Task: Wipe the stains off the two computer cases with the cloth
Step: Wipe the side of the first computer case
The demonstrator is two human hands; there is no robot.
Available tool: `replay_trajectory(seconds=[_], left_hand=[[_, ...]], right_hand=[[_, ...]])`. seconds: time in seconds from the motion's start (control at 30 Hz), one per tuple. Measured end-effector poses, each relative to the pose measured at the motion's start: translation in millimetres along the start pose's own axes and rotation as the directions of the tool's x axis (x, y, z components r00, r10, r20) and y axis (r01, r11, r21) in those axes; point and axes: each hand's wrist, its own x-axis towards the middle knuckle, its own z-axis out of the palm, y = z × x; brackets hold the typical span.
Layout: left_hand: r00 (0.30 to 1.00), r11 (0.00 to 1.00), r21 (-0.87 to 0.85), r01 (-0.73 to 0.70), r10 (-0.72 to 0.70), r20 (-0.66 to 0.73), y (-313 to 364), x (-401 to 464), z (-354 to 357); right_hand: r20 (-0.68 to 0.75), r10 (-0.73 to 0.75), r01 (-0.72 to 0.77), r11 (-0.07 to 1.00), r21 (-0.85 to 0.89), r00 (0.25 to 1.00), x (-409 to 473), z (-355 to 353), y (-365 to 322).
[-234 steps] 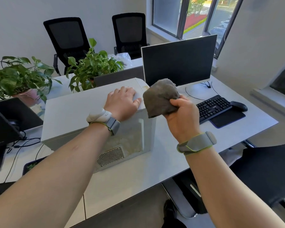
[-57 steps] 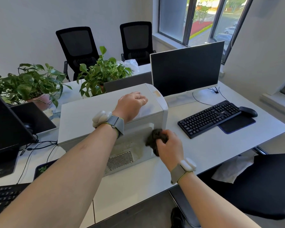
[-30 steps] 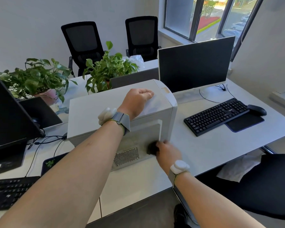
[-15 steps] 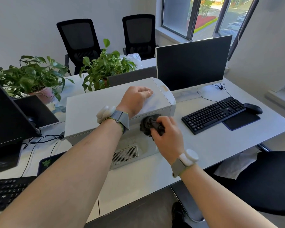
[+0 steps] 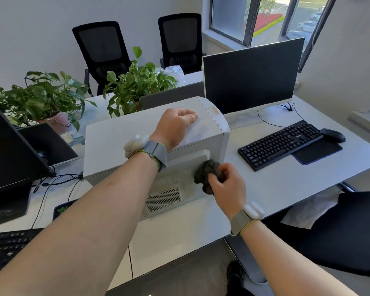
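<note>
- Since half a second ago, our right hand (image 5: pixel 228 184) has been sliding the cloth (image 5: pixel 207 175) down from the upper edge of the recessed side panel to about its mid-height, while our left hand (image 5: pixel 175 124) has been staying put on top.
- We are gripping the cloth bunched into a dark wad, our right fingers curled round it and pinching it against the near face of the white computer case (image 5: pixel 137 135).
- We are pressing that wad at the 3 o'clock end of the panel, just short of the case's rounded front corner.
- We are bracing the case with the left hand, knuckles up and fingers curled under, resting on its top face toward 12 o'clock of the cloth.
- We are judging the task as still early: the panel is showing a dull, smeared patch running toward 9 o'clock above the vent grille (image 5: pixel 163 197), so this face is not yet clean.
- We are seeing only this one case on the desk (image 5: pixel 286 184); the second case is not in view, so we are counting it as still to do.
- We are working beside a black keyboard (image 5: pixel 280 144) at 2 o'clock of the cloth, well apart from it.
</note>
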Motion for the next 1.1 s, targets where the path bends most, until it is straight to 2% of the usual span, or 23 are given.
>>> replay_trajectory(seconds=[0.07, 0.17, 0.27, 0.3, 0.37, 0.43, 0.5, 0.57, 0.67, 0.7, 0.77, 0.87, 0.97, 1.03, 1.1], left_hand=[[1.000, 1.000, -0.003, 0.009, -0.009, -0.007, 1.4, 0.0, 0.1], [1.000, 1.000, -0.004, 0.011, -0.011, -0.009, 1.9, -0.3, 0.6], [1.000, 1.000, 0.023, 0.012, -0.012, -0.010, 1.9, -0.6, 1.7], [1.000, 0.999, 0.040, 0.013, -0.013, -0.018, 1.9, -0.8, 1.8], [1.000, 0.997, 0.072, 0.013, -0.011, -0.024, 1.2, -0.4, 1.9], [1.000, 0.994, 0.109, 0.015, -0.012, -0.027, 0.9, -0.6, 3.6], [0.999, 0.992, 0.128, 0.018, -0.014, -0.032, -0.4, -0.7, 2.8], [0.999, 0.989, 0.146, 0.021, -0.015, -0.046, 0.0, -1.0, 4.1], [0.998, 0.985, 0.171, 0.023, -0.012, -0.066, 2.0, -1.5, 5.8], [0.998, 0.984, 0.178, 0.022, -0.010, -0.070, 2.1, -1.7, 6.1], [0.997, 0.983, 0.184, 0.026, -0.012, -0.079, 2.2, -1.8, 6.3], [0.995, 0.981, 0.189, 0.038, -0.019, -0.100, 1.5, -1.6, 6.7], [0.992, 0.983, 0.173, 0.057, -0.036, -0.123, 2.3, -1.6, 7.2], [0.990, 0.984, 0.164, 0.065, -0.044, -0.131, 2.0, -1.8, 7.4], [0.990, 0.985, 0.160, 0.071, -0.050, -0.136, 1.4, -1.5, 7.7]], right_hand=[[-0.055, -0.129, 0.135, 0.985, 0.108, 0.990, 8.5, -2.5, -24.6], [-0.079, -0.274, 0.277, 0.960, 0.034, 0.959, 17.2, 6.4, -33.2], [-0.035, -0.296, 0.294, 0.955, -0.051, 0.955, 10.6, 18.9, -4.1], [0.034, -0.232, 0.234, 0.967, -0.099, 0.972, 8.0, 22.4, 7.8], [0.177, 0.018, 0.030, 0.964, -0.265, 0.984, 8.0, 31.2, 32.2], [0.262, 0.262, -0.152, 0.915, -0.375, 0.929, 14.2, 37.7, 50.2], [0.301, 0.370, -0.180, 0.841, -0.509, 0.879, 19.2, 47.4, 63.8], [0.360, 0.397, -0.121, 0.796, -0.594, 0.844, 20.5, 58.3, 71.4], [0.451, 0.389, -0.107, 0.840, -0.532, 0.804, 15.6, 63.5, 59.6], [0.441, 0.397, -0.159, 0.861, -0.483, 0.805, 13.2, 63.2, 52.4], [0.393, 0.432, -0.335, 0.895, -0.293, 0.812, 7.4, 58.4, 36.9], [0.323, 0.344, -0.365, 0.931, 0.003, 0.881, -0.4, 42.9, 9.7], [0.231, 0.234, -0.284, 0.934, 0.218, 0.944, 1.6, 21.9, -15.3], [0.140, 0.114, -0.154, 0.934, 0.322, 0.984, 7.1, 13.3, -24.7], [0.091, -0.060, 0.031, 0.957, 0.290, 0.994, 13.5, 7.8, -25.3]])
